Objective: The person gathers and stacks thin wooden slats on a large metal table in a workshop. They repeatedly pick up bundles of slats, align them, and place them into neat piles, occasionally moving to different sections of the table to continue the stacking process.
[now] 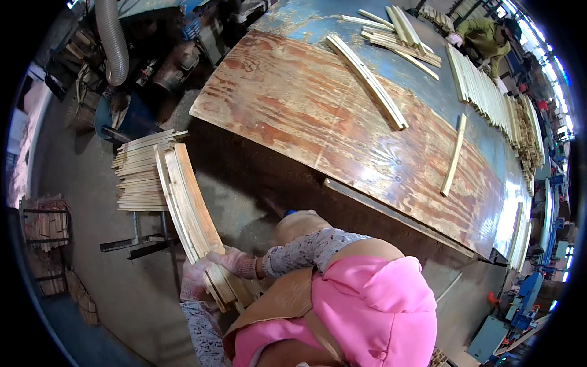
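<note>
A bundle of long wooden strips (191,205) slants from the pile at the left down toward my body, its near end close to my apron (275,300). My left hand (194,279), in a pale pinkish knit glove, wraps the left side of the bundle near that end. Gloved alike, my right hand (235,263) grips the strips from above and the right, just beside the left one. The undersides of both hands are hidden. Beyond the bundle, a stack of wooden strips (142,177) rests on a metal stand (137,244), and the bundle's far end overlaps its right edge.
A large plywood-topped table (293,104) stands ahead and right, with loose strips (370,82) on it. Strips are lined up (480,85) at its far right, near a person in olive clothing (486,40). A ribbed hose (112,43) hangs at upper left. Blue machinery (516,303) stands at right.
</note>
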